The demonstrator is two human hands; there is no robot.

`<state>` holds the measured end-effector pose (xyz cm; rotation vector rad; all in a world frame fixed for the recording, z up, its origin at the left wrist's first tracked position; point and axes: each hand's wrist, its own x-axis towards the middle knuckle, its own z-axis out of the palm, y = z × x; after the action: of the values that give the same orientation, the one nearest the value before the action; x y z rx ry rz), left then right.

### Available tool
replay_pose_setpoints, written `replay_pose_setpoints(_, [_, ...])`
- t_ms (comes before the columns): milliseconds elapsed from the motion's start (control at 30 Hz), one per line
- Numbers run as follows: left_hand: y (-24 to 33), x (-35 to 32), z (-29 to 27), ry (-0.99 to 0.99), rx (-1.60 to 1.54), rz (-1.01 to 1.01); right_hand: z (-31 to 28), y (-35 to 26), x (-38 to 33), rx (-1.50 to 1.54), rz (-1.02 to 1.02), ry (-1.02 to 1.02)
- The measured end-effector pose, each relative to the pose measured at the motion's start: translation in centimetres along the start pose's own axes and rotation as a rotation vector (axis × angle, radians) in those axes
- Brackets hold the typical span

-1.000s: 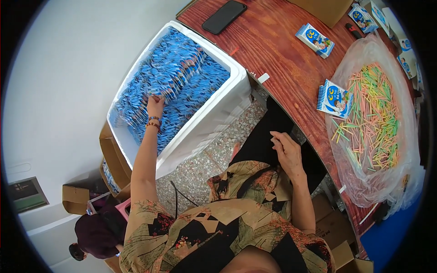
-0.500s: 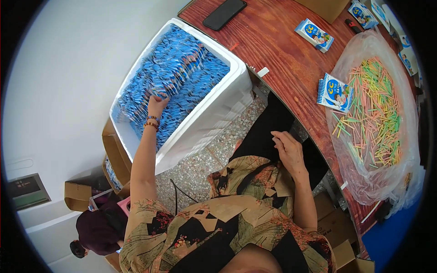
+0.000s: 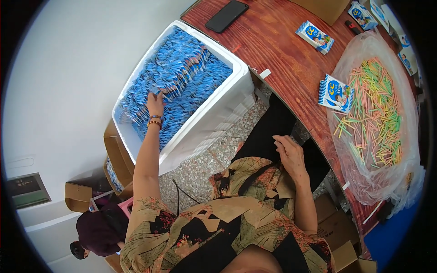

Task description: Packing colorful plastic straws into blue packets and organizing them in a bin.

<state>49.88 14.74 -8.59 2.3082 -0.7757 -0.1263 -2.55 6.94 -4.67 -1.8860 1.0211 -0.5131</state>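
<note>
My left hand (image 3: 155,105), with two beaded bracelets at the wrist, reaches into a white foam box (image 3: 218,105). Its fingers are closed on the near end of a ridge of small blue packets (image 3: 175,68); how many they grip is hidden. More such packets fill the box in layers. Over my lap, beside the table edge, hovers my right hand (image 3: 291,156), its fingers loosely bent and apart with nothing visible in them.
Right of the box stands a red-brown wooden table (image 3: 277,50). It bears a black phone (image 3: 226,16), blue-and-white packs (image 3: 315,37), and a clear plastic bag (image 3: 339,141) of pastel sticks (image 3: 375,113). At lower left are cardboard boxes (image 3: 77,196) and another person (image 3: 102,230).
My left hand has shifted slightly along the packets. The right hand stays over my lap. The whole view has moved a little.
</note>
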Motion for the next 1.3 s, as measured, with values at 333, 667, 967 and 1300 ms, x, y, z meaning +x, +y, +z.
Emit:
replay_pose_setpoints(333, [-0.2,0.2,0.0,-0.123,-0.316,-0.165,0.9,-0.3,0.3,-0.014,-0.033,-0.054])
replay_pose_setpoints(667, [-2.4,-2.0,-1.1,-0.082,-0.212,-0.025,0.5,0.1,-0.4,0.014,-0.038,0.008])
replay_pose_setpoints(967, [22.7,-12.8,4.9,-0.136,-0.544,0.496,-6.6,-1.2,0.8,0.028,-0.042,0.4])
replay_pose_setpoints(1300, [39.8,-20.8,21.9,-0.339,-0.126,0.83,-20.6,4.0,8.9,-0.541,-0.042,0.627])
